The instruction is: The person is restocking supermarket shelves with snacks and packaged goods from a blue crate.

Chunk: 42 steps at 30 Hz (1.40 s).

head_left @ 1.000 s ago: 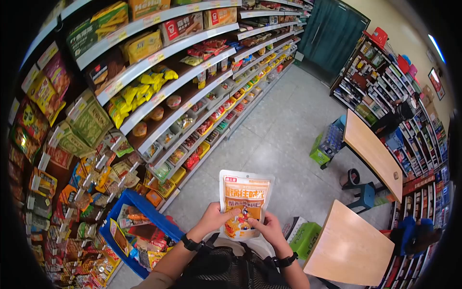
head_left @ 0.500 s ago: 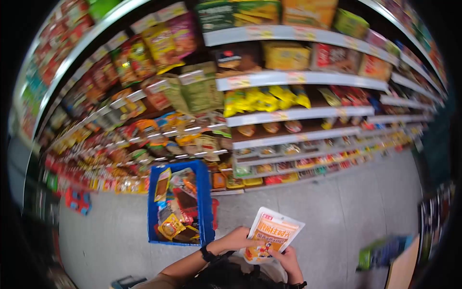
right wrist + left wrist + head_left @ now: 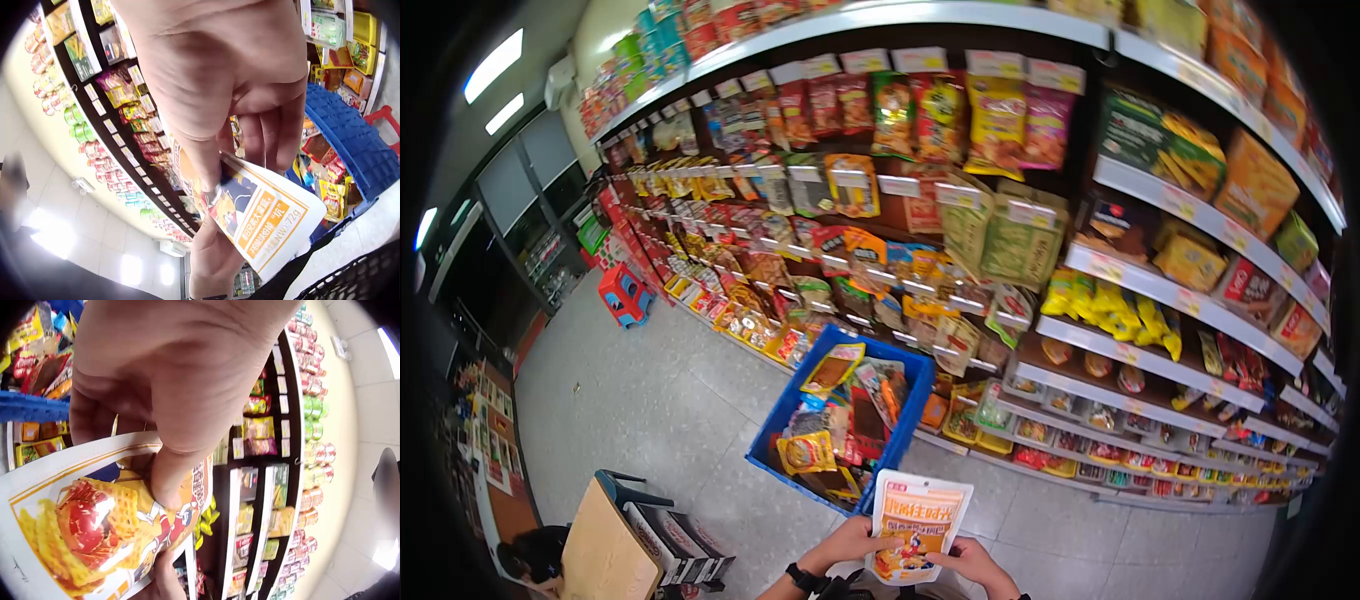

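Observation:
Both hands hold one white and orange snack pouch [image 3: 915, 525] at the bottom middle of the head view. The left hand [image 3: 850, 542] pinches its left edge, thumb across the printed front; the right hand [image 3: 975, 562] grips its lower right edge the same way. In the left wrist view the left hand [image 3: 169, 369] has its thumb on the pouch [image 3: 94, 525], which shows a picture of food. In the right wrist view the right hand [image 3: 231, 81] pinches the pouch [image 3: 269, 215], fingers behind it. Just beyond the pouch stands a blue basket [image 3: 918, 400] holding several snack packs.
Shelves and hooks of packaged snacks [image 3: 995, 225] run along the far side. A red and blue stool [image 3: 625, 293] stands on the floor at left. At the lower left are a wooden table [image 3: 605, 545], boxes [image 3: 675, 545] and a dark-haired person [image 3: 535, 555].
The head view has swung left, from the aisle with tables to the snack shelves and basket. The pouch stays in both hands and now appears right beside the basket's near edge.

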### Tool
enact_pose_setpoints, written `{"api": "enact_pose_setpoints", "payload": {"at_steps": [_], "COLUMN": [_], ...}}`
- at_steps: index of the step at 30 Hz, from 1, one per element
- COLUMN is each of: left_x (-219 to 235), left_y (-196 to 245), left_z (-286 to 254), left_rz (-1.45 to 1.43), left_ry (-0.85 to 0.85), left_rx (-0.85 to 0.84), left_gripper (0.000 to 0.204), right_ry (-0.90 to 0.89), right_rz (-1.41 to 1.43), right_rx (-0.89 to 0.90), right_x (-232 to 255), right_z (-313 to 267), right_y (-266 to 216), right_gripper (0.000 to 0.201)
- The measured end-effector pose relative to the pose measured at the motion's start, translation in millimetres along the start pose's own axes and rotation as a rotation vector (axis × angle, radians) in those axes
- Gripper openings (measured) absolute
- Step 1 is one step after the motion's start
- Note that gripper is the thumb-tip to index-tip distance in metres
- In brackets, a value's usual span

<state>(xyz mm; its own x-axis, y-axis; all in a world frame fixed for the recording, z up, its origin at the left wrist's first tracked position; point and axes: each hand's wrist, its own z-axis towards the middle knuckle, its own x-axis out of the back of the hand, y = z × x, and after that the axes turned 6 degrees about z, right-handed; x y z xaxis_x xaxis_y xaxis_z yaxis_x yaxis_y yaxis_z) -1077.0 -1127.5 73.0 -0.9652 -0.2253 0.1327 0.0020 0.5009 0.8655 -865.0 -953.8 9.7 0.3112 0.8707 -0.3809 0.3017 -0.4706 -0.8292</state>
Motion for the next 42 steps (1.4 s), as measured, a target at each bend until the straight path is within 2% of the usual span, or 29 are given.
{"api": "enact_pose_setpoints", "payload": {"at_steps": [3,5,7,8,9,11,12,14,15,17,18,20,22,25,29,31,33,34,35,37,39,40,42], "left_x": [63.0,102.4,153.4,179.0,203.2,257.0,287.5,328.0,343.5,375.5,388.9,407.8,430.5,465.1,533.1,566.3,612.2,636.8,664.7,717.9,775.5,797.3,839.1], "left_y": [-33.3,-82.3,-126.5,-137.2,-147.1,-167.4,-182.0,-202.1,-207.8,-220.7,-230.2,-243.4,-249.2,-258.6,-298.9,-309.5,-319.0,-339.9,-297.2,-316.8,-335.8,-343.5,-343.0], "left_z": [-47.8,-81.8,-113.9,-133.5,-153.0,-186.9,-200.9,-230.8,-244.7,-268.8,-278.4,-286.4,-290.9,-294.2,-301.0,-309.8,-309.1,-305.4,-325.4,-311.9,-323.1,-312.4,-308.4], "left_rz": [0.087,-0.110,-0.137,-0.165,-0.194,-0.180,-0.220,-0.270,-0.298,-0.309,-0.338,-0.387,-0.422,-0.463,-0.429,-0.427,-0.292,-0.387,-0.364,-0.382,-0.381,-0.354,-0.346], "left_ry": [0.096,0.267,0.308,0.388,0.467,0.501,0.548,0.578,0.613,0.641,0.659,0.666,0.744,0.816,0.855,0.878,0.979,0.972,0.928,0.939,0.919,1.073,1.116], "left_rx": [0.040,0.024,0.010,-0.019,-0.048,-0.058,-0.035,0.004,0.006,0.023,0.004,-0.012,-0.045,-0.089,-0.011,-0.017,-0.009,-0.062,0.122,0.053,0.242,0.027,-0.033], "left_gripper": [0.035,0.033,0.032,0.031,0.030,0.029,0.029,0.029,0.029,0.029,0.029,0.029,0.028,0.028,0.031,0.030,0.029,0.026,0.029,0.030,0.030,0.023,0.022], "right_ry": [-0.076,-0.099,-0.198,-0.232,-0.225,-0.320,-0.305,-0.353,-0.342,-0.412,-0.416,-0.421,-0.468,-0.485,-0.534,-0.552,-0.607,-0.620,-0.602,-0.655,-0.669,-0.650,-0.653], "right_rz": [-0.183,-0.244,-0.372,-0.447,-0.450,-0.443,-0.445,-0.700,-0.696,-0.616,-0.554,-0.630,-0.775,-0.772,-0.730,-0.637,-0.556,-0.772,-0.756,-0.726,-0.627,-0.677,-0.728], "right_rx": [-0.070,-0.030,-0.085,0.016,0.015,0.192,0.190,0.077,0.064,0.191,0.231,0.192,0.124,0.122,0.022,0.052,0.229,0.159,0.167,0.152,0.192,0.215,0.249], "right_x": [-64.0,-119.5,-180.5,-209.7,-239.2,-298.1,-327.3,-382.4,-398.4,-437.0,-451.9,-472.7,-494.0,-520.9,-567.0,-594.8,-618.3,-634.2,-656.0,-687.6,-723.8,-736.4,-763.5], "right_z": [53.1,95.4,142.6,166.2,190.8,237.6,264.3,305.0,317.0,338.3,348.5,369.9,393.6,432.9,493.9,530.9,589.7,610.8,626.5,667.8,711.2,732.1,768.8], "right_y": [-9.1,-7.6,-14.8,-10.1,-3.3,10.6,14.4,14.2,18.6,23.1,23.9,16.9,12.9,25.1,24.5,46.2,69.1,46.3,25.3,-15.4,-32.4,-40.8,-55.0], "right_gripper": [0.034,0.036,0.035,0.035,0.035,0.037,0.037,0.040,0.040,0.051,0.050,0.050,0.047,0.048,0.046,0.046,0.047,0.048,0.048,0.047,0.043,0.042,0.041]}}
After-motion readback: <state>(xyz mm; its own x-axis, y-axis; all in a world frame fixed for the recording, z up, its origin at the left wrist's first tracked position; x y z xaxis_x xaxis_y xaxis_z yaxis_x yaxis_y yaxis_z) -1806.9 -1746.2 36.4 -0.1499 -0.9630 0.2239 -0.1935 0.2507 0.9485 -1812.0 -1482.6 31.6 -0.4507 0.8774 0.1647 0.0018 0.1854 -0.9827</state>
